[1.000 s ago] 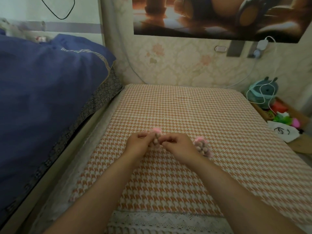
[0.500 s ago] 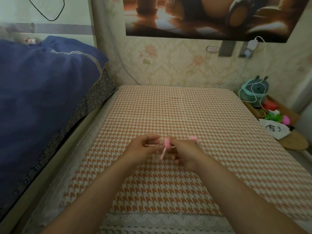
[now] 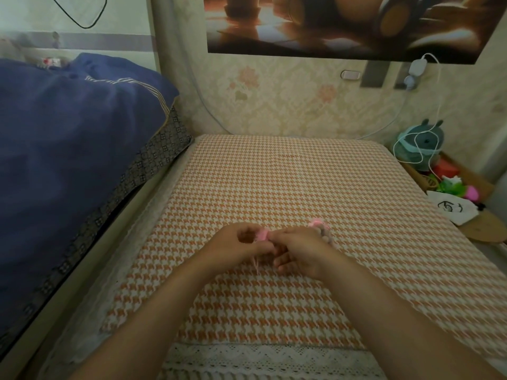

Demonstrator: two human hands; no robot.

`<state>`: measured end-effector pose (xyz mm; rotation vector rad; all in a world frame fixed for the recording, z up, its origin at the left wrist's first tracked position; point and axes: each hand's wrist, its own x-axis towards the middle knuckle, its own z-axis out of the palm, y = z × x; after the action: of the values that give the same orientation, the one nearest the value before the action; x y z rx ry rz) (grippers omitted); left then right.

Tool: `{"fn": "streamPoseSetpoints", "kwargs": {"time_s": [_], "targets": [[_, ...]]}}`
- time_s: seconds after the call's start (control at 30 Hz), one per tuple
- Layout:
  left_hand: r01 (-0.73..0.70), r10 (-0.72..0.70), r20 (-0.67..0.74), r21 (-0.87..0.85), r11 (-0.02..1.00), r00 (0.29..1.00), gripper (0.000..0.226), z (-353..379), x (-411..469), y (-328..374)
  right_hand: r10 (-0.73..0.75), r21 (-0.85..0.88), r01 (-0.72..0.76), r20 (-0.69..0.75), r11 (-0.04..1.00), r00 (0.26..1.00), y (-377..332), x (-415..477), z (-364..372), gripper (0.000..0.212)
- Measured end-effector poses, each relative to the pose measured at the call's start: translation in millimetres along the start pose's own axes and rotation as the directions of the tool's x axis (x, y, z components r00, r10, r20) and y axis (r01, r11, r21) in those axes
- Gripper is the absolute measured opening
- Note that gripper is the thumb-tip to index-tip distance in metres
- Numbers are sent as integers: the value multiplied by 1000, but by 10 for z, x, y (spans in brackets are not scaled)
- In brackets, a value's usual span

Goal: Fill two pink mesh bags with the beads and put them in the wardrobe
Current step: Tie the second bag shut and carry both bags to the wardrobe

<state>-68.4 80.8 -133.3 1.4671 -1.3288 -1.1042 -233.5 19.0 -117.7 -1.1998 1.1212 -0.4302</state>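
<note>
**Both hands pinch one pink bag at the middle of the table**

The left hand (image 3: 236, 245) and the right hand (image 3: 299, 250) meet just below the centre of the houndstooth tablecloth (image 3: 274, 174), fingertips facing one another. Between them sits the pink mesh bag (image 3: 262, 235). The left hand's fingers curl in and nip it from the 9 o'clock side, and the right hand's thumb and forefinger nip it from the 3 o'clock side. The right hand's other fingers hang loosely bent beneath. A thin pink string (image 3: 256, 263) trails down from the bag towards 6 o'clock and reaches the cloth.

The second bag (image 3: 321, 229) lies on the cloth at about 1 o'clock from the right hand, partly hidden behind its knuckles, with pale round beads showing through the mesh.

A white lace edge (image 3: 260, 357) runs along the cloth at 6 o'clock. A blue quilt (image 3: 68, 133) fills the 9 to 10 o'clock side. At 12 o'clock a poster (image 3: 343, 23) hangs on the floral wall. At 2 o'clock a teal round gadget (image 3: 419, 144) stands wrapped in a white cable (image 3: 436, 100), and a white drawstring pouch (image 3: 452, 209) lies at 3 o'clock
</note>
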Motion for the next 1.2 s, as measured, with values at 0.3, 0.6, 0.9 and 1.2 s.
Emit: {"fn": "streamPoseSetpoints", "kwargs": {"time_s": [0.3, 0.6, 0.9, 1.2], "targets": [[-123, 110, 65, 244, 962, 992, 28, -105, 31, -74, -44, -58, 40, -75, 997, 996, 19, 48, -52, 16], [-104, 135, -29, 490, 865, 990, 59, -160, 28, -3, -230, -280, 228, 24, 933, 973, 20, -12, 5, 17], [-162, 116, 115, 622, 766, 987, 22, -195, 99, 21, -296, -293, 331, 156, 897, 942, 42, 73, -67, 16], [-185, 314, -71, 678, 711, 947, 7, -133, 142, -16, -293, -378, 302, 84, 875, 952, 114, 256, -82, 25]]}}
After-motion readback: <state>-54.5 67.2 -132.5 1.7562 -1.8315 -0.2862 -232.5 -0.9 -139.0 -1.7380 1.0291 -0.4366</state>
